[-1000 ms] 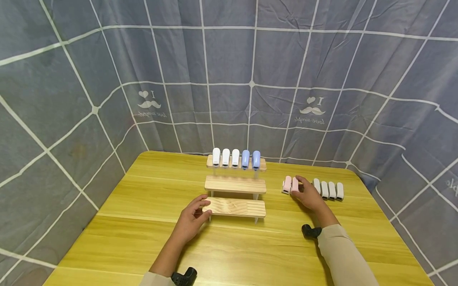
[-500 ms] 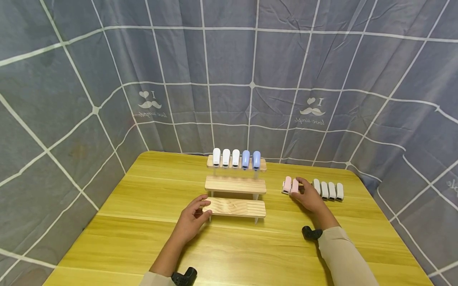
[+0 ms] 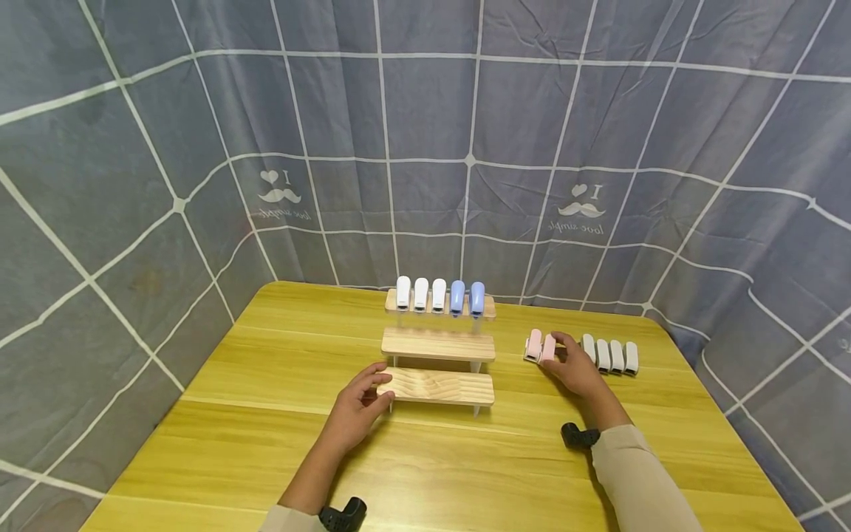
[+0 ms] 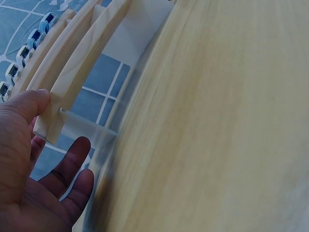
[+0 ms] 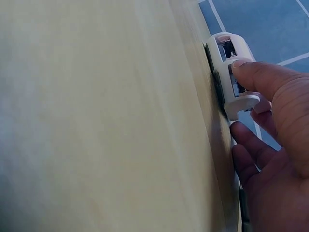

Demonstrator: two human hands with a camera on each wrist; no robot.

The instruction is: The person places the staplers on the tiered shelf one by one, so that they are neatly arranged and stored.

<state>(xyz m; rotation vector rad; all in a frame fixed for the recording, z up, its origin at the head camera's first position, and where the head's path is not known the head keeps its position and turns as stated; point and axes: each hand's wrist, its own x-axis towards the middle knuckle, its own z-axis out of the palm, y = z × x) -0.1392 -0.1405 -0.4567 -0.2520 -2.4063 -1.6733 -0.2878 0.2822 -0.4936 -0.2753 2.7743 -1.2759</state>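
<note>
My left hand [image 3: 355, 410] holds the left end of the lowest wooden tier of a stepped display rack [image 3: 435, 386]. In the left wrist view its thumb lies on the board [image 4: 67, 87], while two fingers are spread below. My right hand [image 3: 577, 369] pinches the right one of two pink staplers [image 3: 548, 347]; the thumb is at its front end in the right wrist view. The other pink stapler [image 3: 534, 344] stands close on its left. Three white staplers [image 3: 421, 294] and two blue staplers [image 3: 467, 298] stand in a row on the top tier.
Several whitish staplers [image 3: 617, 355] stand in a row right of my right hand. The rack's bare middle tier [image 3: 437, 343] lies behind the lowest one. A grey checked curtain [image 3: 425, 192] encloses the back and sides of the wooden table [image 3: 266, 414].
My right hand stays at the pink stapler, having shifted down very slightly in the head view. The left hand keeps its hold on the rack. No stapler has changed place.
</note>
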